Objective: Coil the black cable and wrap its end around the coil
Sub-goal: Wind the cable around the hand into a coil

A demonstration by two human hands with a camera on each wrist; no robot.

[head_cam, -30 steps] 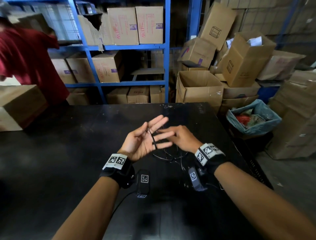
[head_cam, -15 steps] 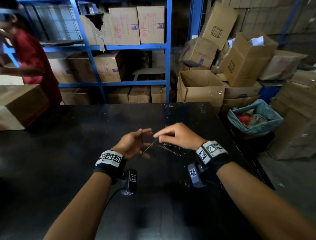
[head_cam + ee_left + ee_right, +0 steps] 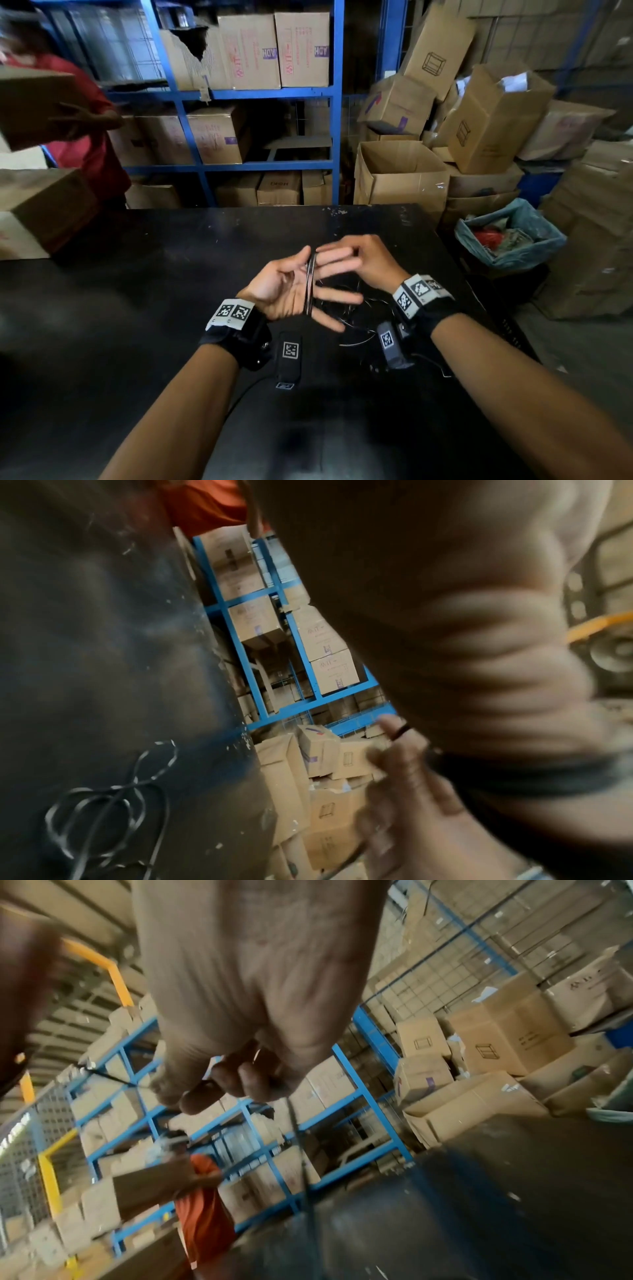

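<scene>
The black cable [image 3: 310, 282] now runs in several parallel turns across my left hand [image 3: 284, 291], which has opened palm-up since the earlier frame, fingers spread. My right hand [image 3: 363, 262] has come against it, its grip curled on the cable. Slack loops lie on the black surface [image 3: 137, 308] beneath. Cardboard boxes [image 3: 400, 174] and blue shelving [image 3: 337, 102] stand beyond.

Left hand [image 3: 281, 291] reopened, black cable [image 3: 310, 284] across palm
</scene>
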